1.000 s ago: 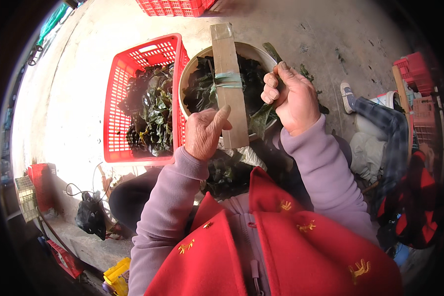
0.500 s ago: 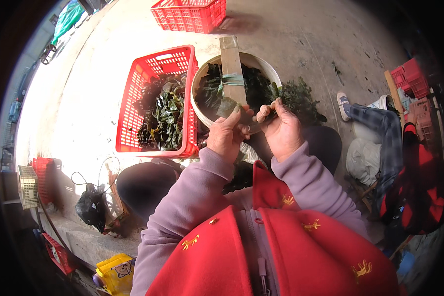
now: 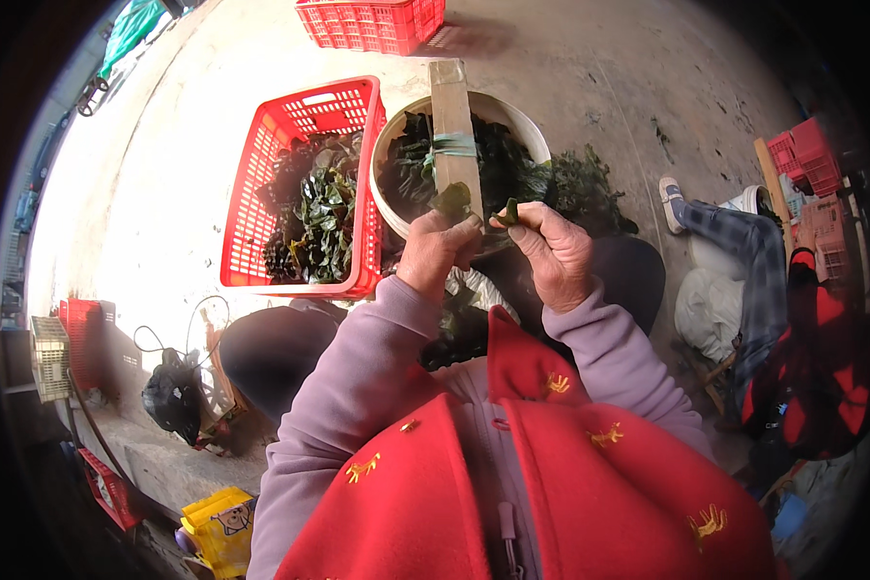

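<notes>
holding, both hands, above the near rim of a pale round tub (image 3: pixel 389 205). left hand (image 3: pixel 440 247): fingers drawn narrow, thumb pressed on a seaweed piece (image 3: pixel 452 201), its end standing free above the thumb. right hand (image 3: pixel 557 255): pinching a small green scrap (image 3: pixel 508 213) between thumb and fingers, just right of the left; whether both belong to one frond cannot be told. the close, facing grips seem suited to fine control of thin, limp matter.

wooden plank (image 3: pixel 451 108): laid far to near across the tub, bound with green cord (image 3: pixel 452 145), probably to keep something fixed at its middle. tub contents: dark seaweed (image 3: pixel 505 166), both sides of the plank. red crate (image 3: pixel 311 114): just left of the tub, part-filled with glossy fronds (image 3: pixel 325 215), presumably set there for easy reach. leafy heap (image 3: pixel 590 193): on the floor, right of the tub.
</notes>
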Tool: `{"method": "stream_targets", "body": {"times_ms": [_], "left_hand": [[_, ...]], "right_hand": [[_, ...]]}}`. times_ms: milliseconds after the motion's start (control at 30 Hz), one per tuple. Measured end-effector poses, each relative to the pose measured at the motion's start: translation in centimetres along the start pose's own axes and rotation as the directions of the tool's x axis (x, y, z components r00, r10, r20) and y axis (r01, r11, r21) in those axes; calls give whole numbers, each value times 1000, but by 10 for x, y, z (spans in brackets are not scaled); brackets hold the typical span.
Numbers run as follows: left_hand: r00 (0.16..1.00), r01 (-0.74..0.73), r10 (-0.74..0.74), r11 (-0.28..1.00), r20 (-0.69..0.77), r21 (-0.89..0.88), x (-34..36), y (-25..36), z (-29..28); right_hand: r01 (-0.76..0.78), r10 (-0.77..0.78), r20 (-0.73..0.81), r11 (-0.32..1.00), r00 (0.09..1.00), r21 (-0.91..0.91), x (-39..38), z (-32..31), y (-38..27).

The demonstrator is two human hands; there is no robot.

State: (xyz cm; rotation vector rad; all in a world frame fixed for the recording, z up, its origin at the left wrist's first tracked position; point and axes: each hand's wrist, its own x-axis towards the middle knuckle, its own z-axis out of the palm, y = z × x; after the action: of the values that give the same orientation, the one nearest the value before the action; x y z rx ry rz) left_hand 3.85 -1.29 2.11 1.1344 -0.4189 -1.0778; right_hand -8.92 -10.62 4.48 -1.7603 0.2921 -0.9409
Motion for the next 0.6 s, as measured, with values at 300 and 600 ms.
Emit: {"method": "stream_targets", "body": {"times_ms": [300, 600], "left_hand": [[1000, -21, 23, 993, -19, 120, 4, 4, -20], [966, -258, 179, 633, 186, 730, 9, -27, -7]], "right_hand": [[-512, 644, 34, 574, 764, 639, -9, 2, 17], [260, -200, 214, 917, 956, -304, 8, 8, 13]]}}
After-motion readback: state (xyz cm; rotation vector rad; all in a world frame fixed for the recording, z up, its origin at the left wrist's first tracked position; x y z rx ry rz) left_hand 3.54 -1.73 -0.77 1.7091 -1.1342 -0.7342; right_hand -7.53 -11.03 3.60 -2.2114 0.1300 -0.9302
